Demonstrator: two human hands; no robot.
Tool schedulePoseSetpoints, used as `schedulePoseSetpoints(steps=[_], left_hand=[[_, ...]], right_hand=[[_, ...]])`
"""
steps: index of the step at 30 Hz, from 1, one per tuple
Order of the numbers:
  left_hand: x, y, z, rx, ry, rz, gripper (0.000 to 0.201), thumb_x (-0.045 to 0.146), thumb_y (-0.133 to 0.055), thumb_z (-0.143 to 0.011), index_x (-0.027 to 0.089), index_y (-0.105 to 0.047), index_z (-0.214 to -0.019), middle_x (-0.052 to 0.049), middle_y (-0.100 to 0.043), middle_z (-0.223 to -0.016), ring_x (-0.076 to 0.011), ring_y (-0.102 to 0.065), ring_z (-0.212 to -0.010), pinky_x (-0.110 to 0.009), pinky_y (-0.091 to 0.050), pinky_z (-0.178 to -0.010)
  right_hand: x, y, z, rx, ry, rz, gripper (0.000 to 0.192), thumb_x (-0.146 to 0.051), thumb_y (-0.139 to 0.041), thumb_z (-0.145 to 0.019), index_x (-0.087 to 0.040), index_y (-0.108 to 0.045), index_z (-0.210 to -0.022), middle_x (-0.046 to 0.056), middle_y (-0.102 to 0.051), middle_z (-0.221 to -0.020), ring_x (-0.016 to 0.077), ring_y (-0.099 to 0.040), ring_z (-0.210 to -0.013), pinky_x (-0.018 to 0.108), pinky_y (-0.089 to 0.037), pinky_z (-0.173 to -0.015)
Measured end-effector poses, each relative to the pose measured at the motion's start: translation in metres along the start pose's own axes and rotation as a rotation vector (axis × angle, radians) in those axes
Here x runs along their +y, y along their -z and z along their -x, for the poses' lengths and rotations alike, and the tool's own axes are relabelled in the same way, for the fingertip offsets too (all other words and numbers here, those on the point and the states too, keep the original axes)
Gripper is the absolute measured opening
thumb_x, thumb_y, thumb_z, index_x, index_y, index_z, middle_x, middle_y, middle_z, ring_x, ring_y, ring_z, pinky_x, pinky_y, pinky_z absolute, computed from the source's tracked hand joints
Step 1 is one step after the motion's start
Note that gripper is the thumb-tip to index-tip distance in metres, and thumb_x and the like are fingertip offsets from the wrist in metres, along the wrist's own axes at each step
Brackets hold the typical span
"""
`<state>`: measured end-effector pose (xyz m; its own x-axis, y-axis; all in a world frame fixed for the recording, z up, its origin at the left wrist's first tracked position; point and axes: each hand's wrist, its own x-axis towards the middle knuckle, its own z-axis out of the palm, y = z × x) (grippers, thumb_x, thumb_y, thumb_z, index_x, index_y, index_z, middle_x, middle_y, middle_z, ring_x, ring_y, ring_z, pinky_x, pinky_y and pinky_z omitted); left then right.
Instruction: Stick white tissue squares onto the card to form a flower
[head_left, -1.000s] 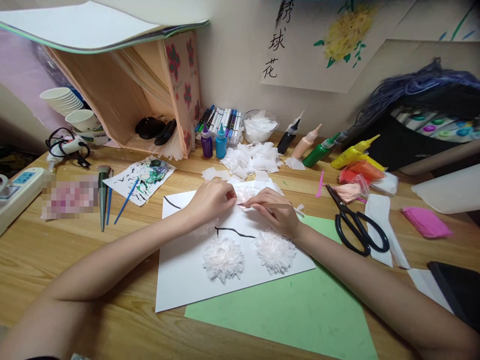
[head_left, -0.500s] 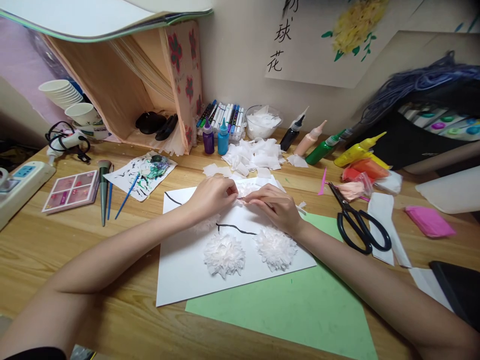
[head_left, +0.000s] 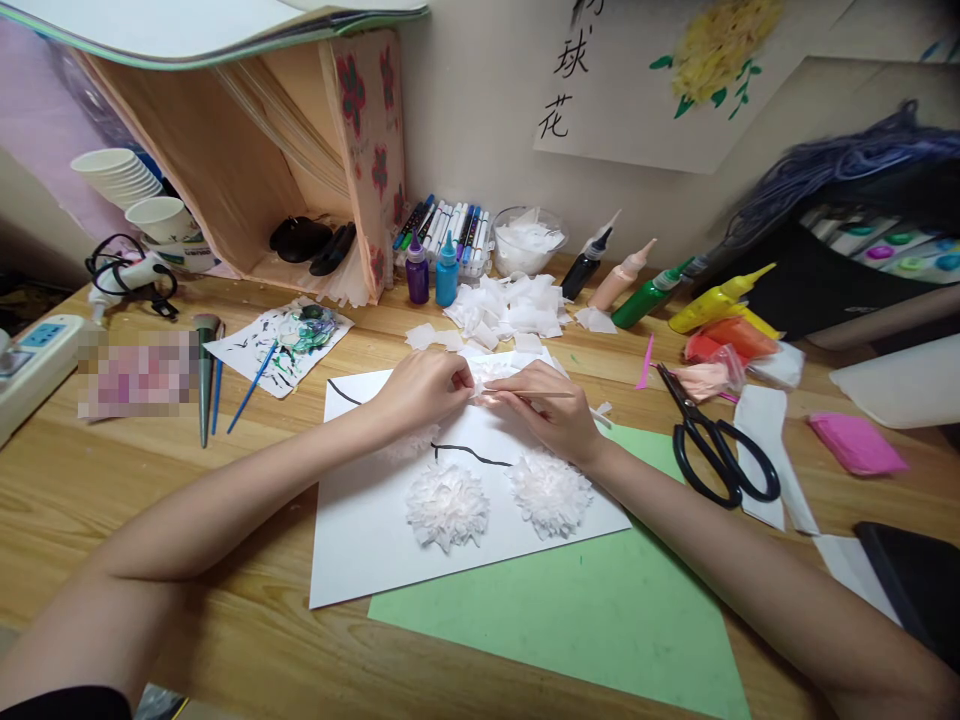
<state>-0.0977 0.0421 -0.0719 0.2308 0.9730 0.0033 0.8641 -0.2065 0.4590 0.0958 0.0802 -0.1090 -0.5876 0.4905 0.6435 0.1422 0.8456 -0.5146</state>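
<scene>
Over the upper part of a white paper sheet (head_left: 352, 560), my two hands meet at the fingertips. My left hand (head_left: 431, 390) is closed in a pinch on what looks like a small piece of white tissue paper (head_left: 478, 397), mostly hidden by the fingers. A thin wooden stick (head_left: 546, 394) is gripped in my right hand (head_left: 547, 405), its tip at the left fingertips. Nearer to me, two fluffy white tissue flowers (head_left: 448, 507) lie on the sheet, beside black painted lines (head_left: 472, 455). Another white flower (head_left: 495, 372) shows partly behind my hands.
Loose tissue squares (head_left: 510, 308) are heaped beyond the sheet, before a glass bowl (head_left: 529, 240). Paint bottles (head_left: 652, 292) stand along the back. Black-handled scissors (head_left: 724, 460) lie right. Green paper (head_left: 555, 620) is under the sheet. Brushes (head_left: 204, 380) and a paint-smeared paper (head_left: 281, 345) lie left.
My hands stay together at the same spot with only slight finger movement. The right hand's stick has tilted a little flatter. The whole view has shifted slightly.
</scene>
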Motion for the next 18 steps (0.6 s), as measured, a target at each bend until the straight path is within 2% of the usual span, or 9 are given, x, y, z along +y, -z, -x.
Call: schedulePoseSetpoints(steps=[3, 8, 14, 18], left_hand=[[-0.0005, -0.0013, 0.0001, 0.019, -0.026, -0.021, 0.015, 0.023, -0.054, -0.077, 0.017, -0.067, -0.077, -0.004, -0.067, -0.074, -0.0147, -0.055, -0.066, -0.025, -0.036, -0.058], [-0.0006, -0.0016, -0.0002, 0.025, -0.028, -0.026, 0.014, 0.022, -0.054, -0.076, 0.017, -0.068, -0.077, -0.004, -0.067, -0.074, -0.0146, -0.055, -0.066, -0.025, -0.036, -0.059], [-0.0013, -0.0017, -0.0006, 0.019, -0.018, -0.011, 0.015, 0.024, -0.054, -0.076, 0.017, -0.067, -0.076, -0.004, -0.067, -0.074, -0.0146, -0.055, -0.066, -0.025, -0.036, -0.058], [-0.0006, -0.0016, -0.0011, 0.011, -0.012, -0.011, 0.015, 0.024, -0.054, -0.076, 0.017, -0.067, -0.076, -0.004, -0.067, -0.074, -0.0143, -0.055, -0.065, -0.025, -0.036, -0.058]], right_hand=[[-0.002, 0.0002, -0.0005, -0.027, 0.035, -0.007, 0.021, -0.014, -0.053, -0.086, -0.021, -0.063, -0.103, 0.005, -0.071, -0.087, 0.0158, -0.059, -0.07, 0.033, -0.047, -0.064], [-0.0024, 0.0011, 0.0004, 0.009, 0.011, 0.002, 0.019, -0.012, -0.05, -0.086, -0.021, -0.062, -0.097, 0.005, -0.07, -0.081, 0.017, -0.058, -0.073, 0.033, -0.046, -0.066], [-0.0021, -0.0003, 0.0003, -0.026, 0.03, -0.005, 0.018, -0.012, -0.051, -0.086, -0.022, -0.062, -0.097, 0.005, -0.07, -0.083, 0.0175, -0.058, -0.072, 0.034, -0.047, -0.065], [-0.0014, -0.0014, 0.0, -0.034, -0.022, -0.005, 0.017, -0.013, -0.051, -0.087, -0.023, -0.063, -0.095, 0.004, -0.071, -0.086, 0.0178, -0.06, -0.076, 0.035, -0.048, -0.068]])
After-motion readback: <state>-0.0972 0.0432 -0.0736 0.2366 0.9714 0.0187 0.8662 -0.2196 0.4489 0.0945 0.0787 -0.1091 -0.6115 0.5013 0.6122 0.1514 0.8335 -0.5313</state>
